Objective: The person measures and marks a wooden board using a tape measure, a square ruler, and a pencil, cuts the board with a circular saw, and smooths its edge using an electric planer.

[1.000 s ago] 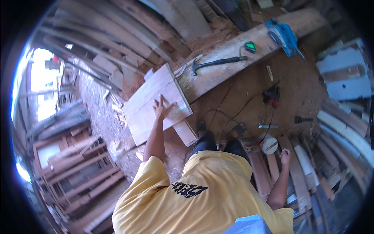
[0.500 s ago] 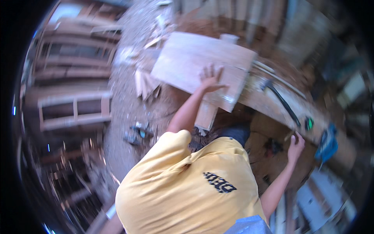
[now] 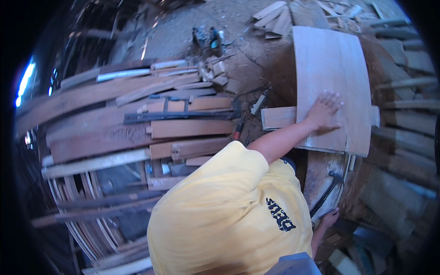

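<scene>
My left hand (image 3: 326, 111) lies flat, fingers spread, on a wide pale wooden panel (image 3: 321, 59). A seam runs lengthwise through the panel. A short wooden strip (image 3: 278, 118) passes beneath it and sticks out on both sides. The panel rests across a wooden bench plank (image 3: 317, 170). On that plank, nearer to me, lies a hammer (image 3: 326, 195) with a dark handle. My right hand (image 3: 329, 217) is beside the handle's end, at the plank's edge. Its fingers look closed together; anything in them is too small or hidden to make out.
Stacked boards (image 3: 123, 107) fill the left side, with a dark frame-shaped tool (image 3: 178, 110) on them. Wood offcuts (image 3: 275, 18) lie on the ground at the far side. Dark tools (image 3: 208, 36) stand on the ground. More planks (image 3: 412, 123) lie at the right.
My view has swung left, so the panel and hammer appear farther right and turned. My left hand remains on the panel. My right hand is now close to the hammer's handle.
</scene>
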A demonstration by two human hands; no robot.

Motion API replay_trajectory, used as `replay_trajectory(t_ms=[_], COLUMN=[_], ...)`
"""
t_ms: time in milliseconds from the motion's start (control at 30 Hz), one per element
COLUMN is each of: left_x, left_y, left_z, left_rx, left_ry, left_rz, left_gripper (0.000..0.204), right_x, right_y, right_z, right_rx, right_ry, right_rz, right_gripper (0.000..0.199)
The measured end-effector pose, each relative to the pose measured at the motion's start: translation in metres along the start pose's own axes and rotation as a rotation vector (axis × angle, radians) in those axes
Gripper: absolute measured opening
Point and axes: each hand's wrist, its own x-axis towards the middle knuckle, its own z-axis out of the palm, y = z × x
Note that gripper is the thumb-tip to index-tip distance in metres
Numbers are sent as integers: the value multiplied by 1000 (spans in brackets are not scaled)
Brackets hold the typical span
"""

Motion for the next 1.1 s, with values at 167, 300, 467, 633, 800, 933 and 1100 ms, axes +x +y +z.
replay_trajectory(t_ms=[167,300,467,633,800,933,1100], left_x=[3,4,2,-3,-4,-5,-3], left_y=[21,25,28,28,32,24,-14], left_z=[-3,-3,-11,-11,-24,-16,-9], left_rx=[71,33,36,12,-40,-65,-76], left_ry=[-67,0,-10,22,5,35,4], left_rz=[-88,-100,-111,-99,-98,-82,15], left_gripper=[92,89,87,84,83,83,84], right_x=[-10,3,-3,-9,-24,-23,2], right_y=[-13,-8,-8,-10,-29,-18,-22], right_z=[18,21,25,20,6,4,-7], right_rx=[-150,-329,-204,-193,-219,-131,21], right_ry=[76,154,155,150,67,44,34], right_rz=[128,159,145,141,291,180,77], right_gripper=[56,48,48,48,56,59,52])
